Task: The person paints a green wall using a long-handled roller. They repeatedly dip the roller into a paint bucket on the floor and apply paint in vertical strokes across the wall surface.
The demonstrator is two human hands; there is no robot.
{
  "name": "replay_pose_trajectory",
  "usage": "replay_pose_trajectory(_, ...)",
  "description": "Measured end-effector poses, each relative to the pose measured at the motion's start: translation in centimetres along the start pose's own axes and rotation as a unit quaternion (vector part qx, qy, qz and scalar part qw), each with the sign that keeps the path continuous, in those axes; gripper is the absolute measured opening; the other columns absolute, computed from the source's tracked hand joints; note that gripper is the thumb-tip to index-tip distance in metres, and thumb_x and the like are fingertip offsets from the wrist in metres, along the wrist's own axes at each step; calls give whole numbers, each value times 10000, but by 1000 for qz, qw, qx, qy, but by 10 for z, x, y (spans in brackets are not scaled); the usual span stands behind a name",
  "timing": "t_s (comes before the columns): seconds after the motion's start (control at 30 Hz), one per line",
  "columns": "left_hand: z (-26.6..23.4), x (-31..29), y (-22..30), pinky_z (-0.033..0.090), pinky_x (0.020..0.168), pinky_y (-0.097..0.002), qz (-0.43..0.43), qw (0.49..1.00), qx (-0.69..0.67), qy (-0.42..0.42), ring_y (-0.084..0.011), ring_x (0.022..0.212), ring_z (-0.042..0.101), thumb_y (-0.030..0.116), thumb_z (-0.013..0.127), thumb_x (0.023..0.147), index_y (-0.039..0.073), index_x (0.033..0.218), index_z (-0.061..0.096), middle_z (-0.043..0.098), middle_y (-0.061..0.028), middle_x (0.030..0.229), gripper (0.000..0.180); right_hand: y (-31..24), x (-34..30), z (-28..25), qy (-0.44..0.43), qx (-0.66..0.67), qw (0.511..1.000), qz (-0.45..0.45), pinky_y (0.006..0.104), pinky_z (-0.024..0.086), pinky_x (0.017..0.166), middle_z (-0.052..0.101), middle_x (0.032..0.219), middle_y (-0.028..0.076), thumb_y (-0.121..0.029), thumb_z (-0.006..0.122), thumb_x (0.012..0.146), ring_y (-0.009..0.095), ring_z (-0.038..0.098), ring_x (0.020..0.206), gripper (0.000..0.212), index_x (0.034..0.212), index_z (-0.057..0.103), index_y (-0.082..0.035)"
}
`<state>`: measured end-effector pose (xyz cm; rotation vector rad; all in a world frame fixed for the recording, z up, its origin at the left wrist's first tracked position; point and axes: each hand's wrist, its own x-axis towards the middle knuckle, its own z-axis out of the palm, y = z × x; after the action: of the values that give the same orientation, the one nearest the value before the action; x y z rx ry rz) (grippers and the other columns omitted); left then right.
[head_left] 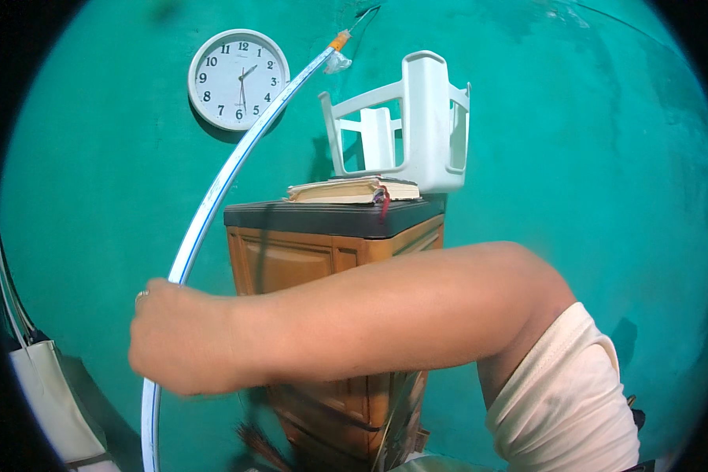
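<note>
My right hand (182,337) is closed in a fist round a long white pole (226,175) with a blue stripe. The bare forearm crosses the view from a pale sleeve at the lower right. Above the fist the pole leans up and right, passing in front of the wall clock's edge. An orange band (340,41) wraps its top end, with a thin wire and a scrap of clear plastic (338,62) there. Below the fist the pole runs out of the lower edge. My left hand is out of view.
A round wall clock (224,88) hangs on the green wall. A brown cabinet (291,259) with a dark top bears a thick book (346,191) and a white plastic stool (425,118). A pale bag (51,393) hangs at left; broom bristles (261,444) show below.
</note>
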<state>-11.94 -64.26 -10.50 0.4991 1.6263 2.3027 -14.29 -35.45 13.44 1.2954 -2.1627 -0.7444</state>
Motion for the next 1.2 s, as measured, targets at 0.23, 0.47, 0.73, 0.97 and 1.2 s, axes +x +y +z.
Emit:
replay_pose_trajectory(0.23, -14, 100, -10, 267, 258, -275, 91, 992, -50, -74, -160, 283, 338, 457, 349, 1047, -3, 822, 541, 480, -134, 481, 547, 74, -2, 0, -12, -44, 992, 120, 460, 524, 736, 679, 740, 161, -145, 617, 776, 358, 670, 834, 124, 769, 706, -59)
replay_pose_trajectory(0.47, 97, 200, 71, 208, 268, -223, 121, 963, -85, -226, -84, 297, 256, 462, 372, 1050, 2, 820, 530, 421, -71, 463, 538, 161, -30, -33, -47, -217, 946, 238, 444, 516, 836, 696, 878, 126, -165, 633, 832, 333, 661, 933, 152, 933, 737, -119)
replay_pose_trajectory(0.73, 144, 205, 96, 187, 259, -205, 194, 947, -91, -238, -58, 287, 228, 458, 374, 1053, 39, 808, 503, 382, -28, 452, 503, 174, -57, -72, 54, -329, 923, 192, 428, 493, 904, 695, 936, 124, -126, 605, 852, 316, 643, 997, 173, 961, 738, -110)
replay_pose_trajectory(0.97, 217, 204, 127, 181, 239, -189, 205, 928, -87, -300, -39, 276, 230, 447, 368, 1058, 56, 808, 498, 368, 8, 447, 482, 188, -98, -110, 82, -351, 890, 281, 437, 528, 871, 696, 934, 155, -17, 602, 836, 346, 653, 985, 186, 963, 723, -80)
replay_pose_trajectory(1.2, 201, 143, 77, 226, 248, -249, 204, 961, -5, -186, -111, 266, 316, 419, 431, 1023, 19, 786, 505, 430, -67, 446, 470, 128, -112, -100, 34, -303, 907, 289, 429, 564, 787, 711, 909, 161, -69, 606, 819, 337, 694, 897, 207, 960, 751, -112)
